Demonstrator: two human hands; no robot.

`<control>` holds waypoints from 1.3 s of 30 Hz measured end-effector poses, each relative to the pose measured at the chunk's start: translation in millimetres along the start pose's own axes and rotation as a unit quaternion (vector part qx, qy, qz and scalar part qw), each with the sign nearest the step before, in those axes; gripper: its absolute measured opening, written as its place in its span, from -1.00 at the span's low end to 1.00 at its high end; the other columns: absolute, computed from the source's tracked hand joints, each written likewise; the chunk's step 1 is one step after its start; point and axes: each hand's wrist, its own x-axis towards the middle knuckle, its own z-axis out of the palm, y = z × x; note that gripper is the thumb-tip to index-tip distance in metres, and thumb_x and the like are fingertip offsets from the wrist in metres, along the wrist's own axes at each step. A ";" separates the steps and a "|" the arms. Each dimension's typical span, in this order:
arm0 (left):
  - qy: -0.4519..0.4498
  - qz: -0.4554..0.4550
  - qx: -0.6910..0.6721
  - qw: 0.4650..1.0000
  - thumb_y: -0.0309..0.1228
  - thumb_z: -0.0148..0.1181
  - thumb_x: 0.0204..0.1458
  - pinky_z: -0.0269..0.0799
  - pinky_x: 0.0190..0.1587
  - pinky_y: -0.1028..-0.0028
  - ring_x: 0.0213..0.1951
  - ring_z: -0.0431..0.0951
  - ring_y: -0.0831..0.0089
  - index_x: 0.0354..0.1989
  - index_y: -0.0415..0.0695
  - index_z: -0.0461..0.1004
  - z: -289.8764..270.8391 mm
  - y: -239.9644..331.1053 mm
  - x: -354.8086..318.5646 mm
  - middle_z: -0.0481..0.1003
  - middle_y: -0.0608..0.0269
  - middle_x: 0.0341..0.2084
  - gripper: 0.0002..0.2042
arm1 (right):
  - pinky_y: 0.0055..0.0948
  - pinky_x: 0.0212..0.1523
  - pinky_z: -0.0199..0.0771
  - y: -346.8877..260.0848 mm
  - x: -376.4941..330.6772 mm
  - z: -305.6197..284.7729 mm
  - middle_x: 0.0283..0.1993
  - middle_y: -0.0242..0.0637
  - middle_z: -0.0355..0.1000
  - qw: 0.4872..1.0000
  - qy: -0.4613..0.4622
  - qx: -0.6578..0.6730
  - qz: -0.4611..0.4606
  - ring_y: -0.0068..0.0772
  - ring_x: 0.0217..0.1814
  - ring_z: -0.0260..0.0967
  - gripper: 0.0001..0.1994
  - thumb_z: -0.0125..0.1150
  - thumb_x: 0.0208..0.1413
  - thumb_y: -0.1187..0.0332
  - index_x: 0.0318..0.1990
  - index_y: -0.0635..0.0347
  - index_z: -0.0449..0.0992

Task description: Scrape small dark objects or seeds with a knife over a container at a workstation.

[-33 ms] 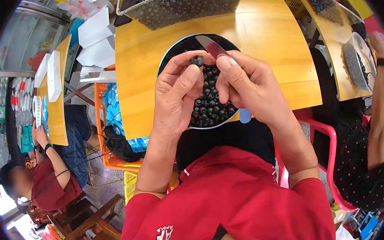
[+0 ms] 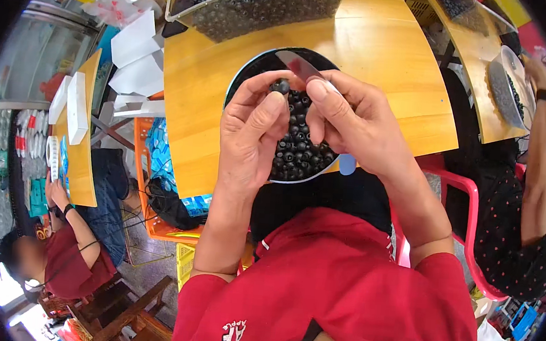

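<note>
My left hand pinches one dark round bead between thumb and forefinger. In my right hand is a short flat knife blade, its tip pointing up and left. The blade stands close to the bead but apart from it, and its handle is hidden in my fingers. Both hands hover over a dark-lined round bowl with a pale rim. Many loose black beads with small holes lie in it, partly hidden by my hands.
A clear bin of similar beads stands at the back of the wooden table. An orange crate with blue packets is at left. One co-worker sits far left; another, on a red chair, reaches into a bowl at right.
The blade has shifted very slightly up and left. The bead in my left hand sits a little differently, and the right co-worker's hand has moved slightly.
</note>
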 end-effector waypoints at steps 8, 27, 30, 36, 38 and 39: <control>-0.035 0.032 0.000 0.999 -0.47 0.15 0.04 0.10 -0.50 0.69 -0.53 0.20 0.73 -0.01 -0.26 0.39 4.0 -4.3 0.0 0.31 0.48 -0.55 -0.68 | -0.77 -0.74 -0.10 6.8 7.6 1.8 -0.60 -0.48 0.31 0.993 0.042 0.106 0.018 -0.85 -0.73 0.02 -0.80 0.20 0.11 0.28 -0.20 0.19 0.47; -0.005 -0.011 -0.011 1.000 -0.44 0.13 0.05 0.09 -0.52 0.74 -0.55 0.22 0.75 -0.08 -0.25 0.44 5.4 -1.3 1.6 0.47 0.32 -0.40 -0.74 | -0.78 -0.71 -0.03 12.4 10.5 -0.4 -0.61 -0.50 0.33 0.993 0.079 0.024 -0.084 -0.85 -0.69 0.07 -0.82 0.16 0.14 0.28 -0.21 0.19 0.49; 0.002 0.001 -0.003 1.000 -0.43 0.14 0.05 0.09 -0.53 0.74 -0.56 0.22 0.75 -0.12 -0.25 0.45 2.7 0.9 2.8 0.49 0.30 -0.40 -0.76 | -0.78 -0.70 -0.01 7.5 9.4 -3.5 -0.61 -0.51 0.33 0.993 0.092 -0.002 -0.078 -0.85 -0.68 0.08 -0.81 0.14 0.16 0.27 -0.19 0.20 0.49; -0.001 -0.021 -0.004 1.000 -0.43 0.17 0.03 0.14 -0.52 0.71 -0.56 0.24 0.73 -0.14 -0.22 0.45 5.4 3.5 1.2 0.50 0.29 -0.40 -0.77 | -0.76 -0.62 0.06 -0.3 2.4 -2.8 -0.59 -0.51 0.30 0.990 0.041 -0.064 -0.122 -0.81 -0.60 0.16 -0.70 -0.02 0.22 0.30 0.03 0.25 0.38; 0.043 -0.036 -0.025 0.998 -0.44 0.18 0.02 0.16 -0.51 0.70 -0.55 0.28 0.73 -0.12 -0.21 0.44 6.7 3.2 -0.8 0.51 0.30 -0.42 -0.76 | -0.74 -0.55 0.10 -2.3 -1.6 -4.5 -0.57 -0.49 0.28 0.986 -0.013 -0.096 -0.139 -0.78 -0.52 0.20 -0.62 -0.09 0.25 0.31 0.17 0.25 0.28; 0.043 -0.036 -0.025 0.998 -0.44 0.18 0.02 0.16 -0.51 0.70 -0.55 0.28 0.73 -0.12 -0.21 0.44 4.8 2.3 -0.7 0.51 0.30 -0.42 -0.76 | -0.74 -0.55 0.10 -1.7 -2.1 -4.2 -0.57 -0.49 0.28 0.986 -0.013 -0.096 -0.138 -0.78 -0.52 0.20 -0.62 -0.09 0.25 0.31 0.17 0.25 0.28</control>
